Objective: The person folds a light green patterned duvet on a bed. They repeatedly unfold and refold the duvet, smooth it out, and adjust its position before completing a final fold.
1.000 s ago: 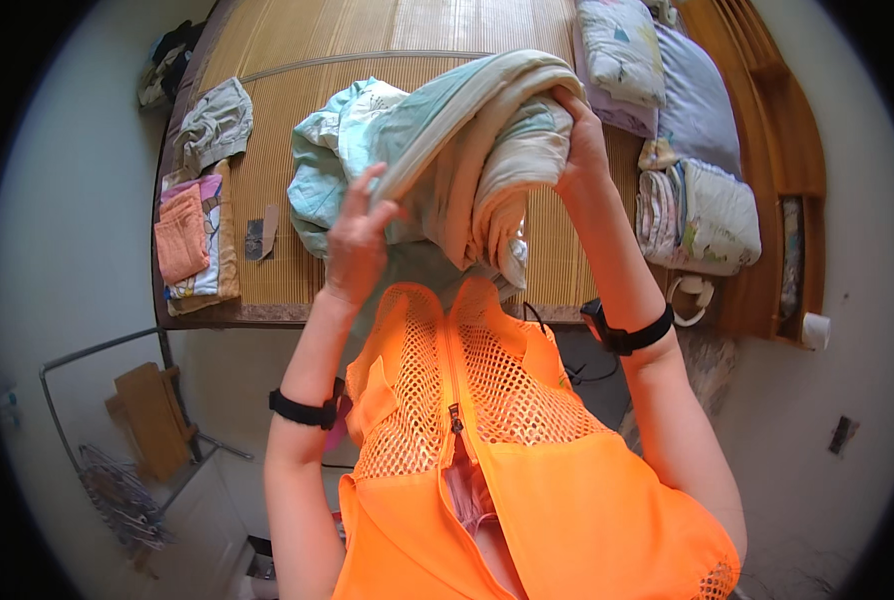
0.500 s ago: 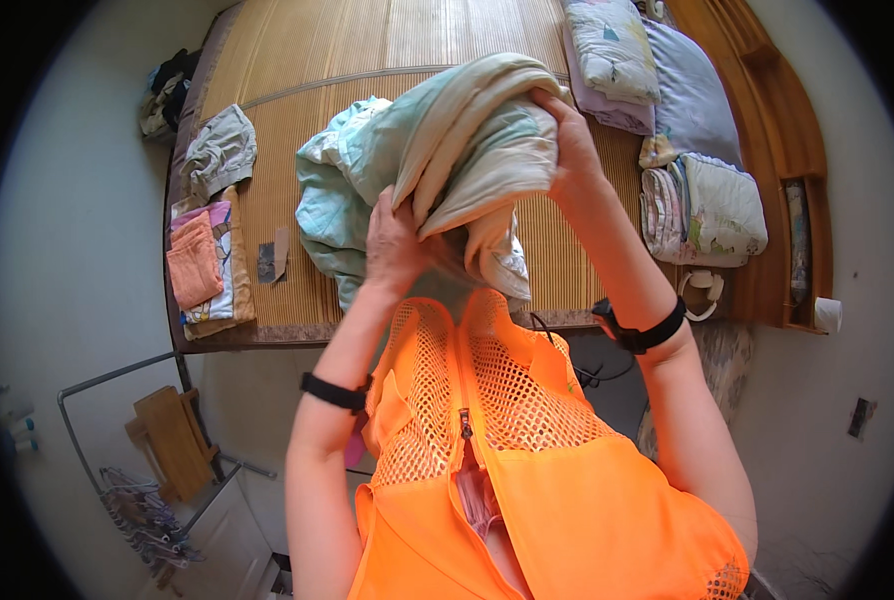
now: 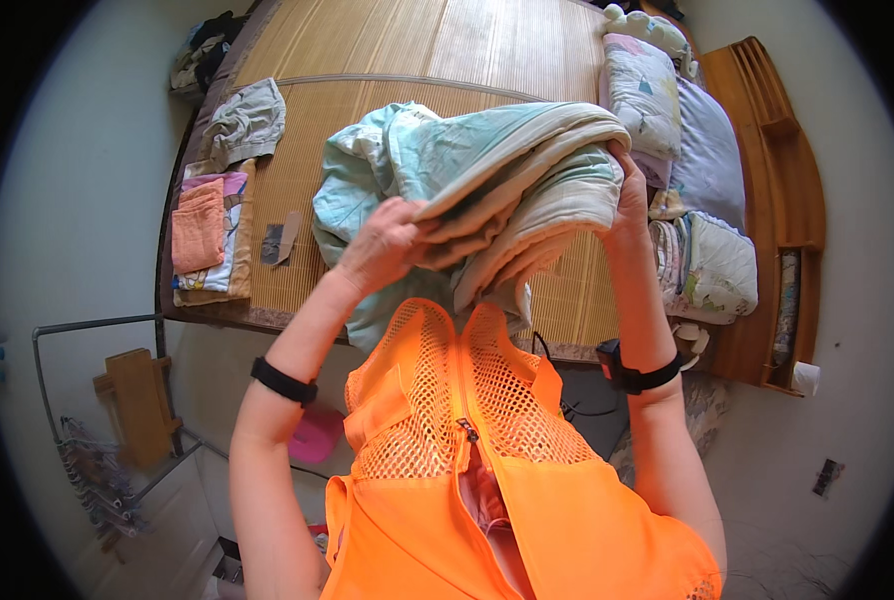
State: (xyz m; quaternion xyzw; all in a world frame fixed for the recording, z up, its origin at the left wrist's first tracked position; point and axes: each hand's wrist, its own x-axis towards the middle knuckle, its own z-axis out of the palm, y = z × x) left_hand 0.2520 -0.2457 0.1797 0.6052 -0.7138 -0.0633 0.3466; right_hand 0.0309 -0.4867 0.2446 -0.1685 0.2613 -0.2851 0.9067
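A bunched quilt (image 3: 467, 150), pale green on one side and cream on the other, hangs between my hands over the near part of the bed. My left hand (image 3: 382, 245) is closed on its folded edge at the middle. At the quilt's right end, my right hand (image 3: 627, 195) grips a thick roll of layers, the fingers partly hidden behind the cloth. Its left part spreads loosely on the bamboo mat (image 3: 297, 130), and a lower corner droops close to my orange vest.
Folded quilts (image 3: 712, 265) and a grey-blue pillow (image 3: 709, 150) line the right side by the wooden headboard (image 3: 767, 160). Folded towels (image 3: 199, 228) and grey shorts (image 3: 247, 122) lie on the left. A metal rack (image 3: 97, 325) with hangers stands at lower left.
The quilt's right end has moved right and lower with my right hand. My left hand has pulled its edge, so the folds stretch wider. The view has shifted slightly.
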